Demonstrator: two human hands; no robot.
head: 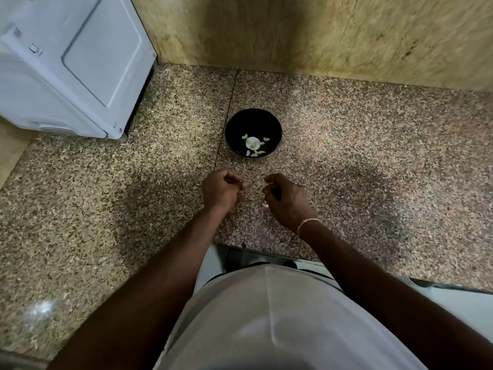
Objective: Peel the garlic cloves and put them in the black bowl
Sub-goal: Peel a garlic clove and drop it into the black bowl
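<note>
**Peeling goes on, bowl part-filled**

Both hands hover low over the counter [346, 145], just short of the bowl [253, 133]. The left hand [220, 190] is curled, thumb and fingers pinching something small at its tips, likely a clove, though it's too tiny to be sure. The right hand [288, 200] is curled too, a pale scrap showing under it; whether it grips that, I cannot tell. Looks like mid-peel. Next call: strip the skin, then reach forward and drop. In the bowl, several peeled cloves [254, 148] lie pale and yellowish, scattered on the bottom.
</note>
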